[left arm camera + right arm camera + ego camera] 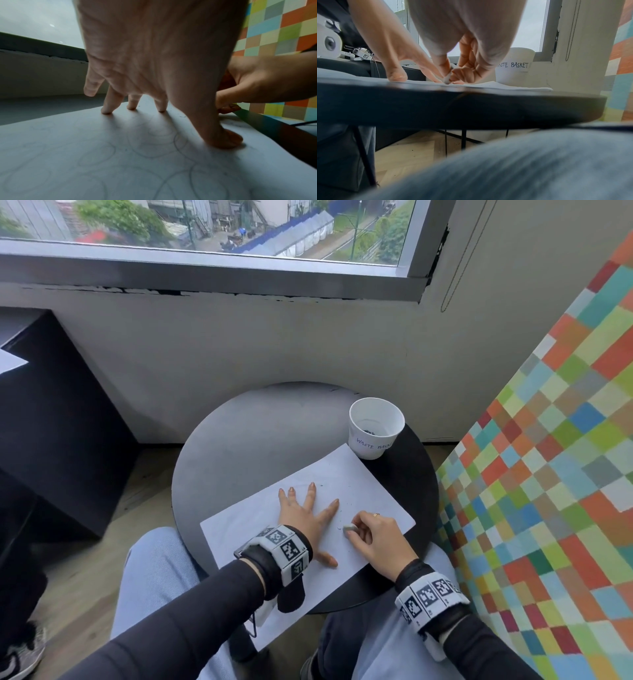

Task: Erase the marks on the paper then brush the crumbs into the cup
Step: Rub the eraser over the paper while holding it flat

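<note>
Eraser [349,528] pinched in right hand [380,539] fingers, on the paper [370,491] beside left hand's [305,517] flat, spread fingers.

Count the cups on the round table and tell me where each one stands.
1. A white cup labelled waste basket stands at the table's far right, just past the paper's far corner. No other cup shows in any view.

Soft daylight pours from the window [205,231], sheening the round table [239,433]. Fingers cast blurred shadows on the paper [85,155]. Wrist views bend at edges; the blurred denim knee [522,169] seems out of focus.
</note>
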`<move>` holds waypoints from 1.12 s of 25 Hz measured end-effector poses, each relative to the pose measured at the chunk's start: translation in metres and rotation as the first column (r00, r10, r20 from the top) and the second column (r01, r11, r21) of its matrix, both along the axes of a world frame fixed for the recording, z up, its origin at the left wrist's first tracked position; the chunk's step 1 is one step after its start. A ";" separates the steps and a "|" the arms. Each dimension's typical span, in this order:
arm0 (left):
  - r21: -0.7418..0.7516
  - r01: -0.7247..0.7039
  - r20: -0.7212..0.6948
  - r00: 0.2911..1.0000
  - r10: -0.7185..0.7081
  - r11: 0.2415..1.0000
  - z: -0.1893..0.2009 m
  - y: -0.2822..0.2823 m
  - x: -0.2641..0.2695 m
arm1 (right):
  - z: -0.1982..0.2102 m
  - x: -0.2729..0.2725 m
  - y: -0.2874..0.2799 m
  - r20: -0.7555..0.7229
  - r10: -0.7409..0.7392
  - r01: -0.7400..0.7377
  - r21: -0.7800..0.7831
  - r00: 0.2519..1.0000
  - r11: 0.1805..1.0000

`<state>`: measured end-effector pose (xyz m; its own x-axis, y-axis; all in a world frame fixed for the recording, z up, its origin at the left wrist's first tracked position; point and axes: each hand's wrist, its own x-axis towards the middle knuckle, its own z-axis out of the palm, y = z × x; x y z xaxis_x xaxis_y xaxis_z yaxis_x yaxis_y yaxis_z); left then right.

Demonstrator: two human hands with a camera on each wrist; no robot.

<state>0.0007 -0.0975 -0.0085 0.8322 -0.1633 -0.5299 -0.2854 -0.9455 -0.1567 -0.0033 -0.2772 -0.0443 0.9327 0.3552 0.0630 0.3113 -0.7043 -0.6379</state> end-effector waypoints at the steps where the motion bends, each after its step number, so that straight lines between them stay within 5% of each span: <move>1: -0.002 0.000 -0.008 1.000 0.000 1.000 0.002 0.000 0.001 | -0.001 0.000 -0.001 0.012 -0.021 0.021 -0.013 1.000 1.000; 6: 0.016 -0.009 -0.024 1.000 0.009 1.000 0.005 0.001 0.003 | 0.000 -0.004 0.008 -0.007 0.100 -0.100 0.011 0.995 0.995; 10: 0.010 -0.016 -0.021 1.000 0.016 1.000 0.006 0.000 0.003 | 0.000 0.000 -0.001 0.042 0.008 -0.007 -0.016 0.999 1.000; 14: 0.031 -0.011 -0.033 0.999 0.012 0.999 0.008 -0.001 0.003 | 0.001 -0.002 0.009 0.015 0.113 -0.113 -0.011 0.994 0.994; 28: 0.031 -0.012 -0.032 0.999 0.013 0.999 0.010 -0.002 0.002 | -0.001 0.003 0.004 0.019 0.065 -0.066 0.019 0.998 0.998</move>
<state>0.0027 -0.0996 0.0011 0.8165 -0.1362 -0.5611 -0.2787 -0.9440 -0.1765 0.0001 -0.2731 -0.0450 0.9060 0.4141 0.0874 0.3681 -0.6691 -0.6456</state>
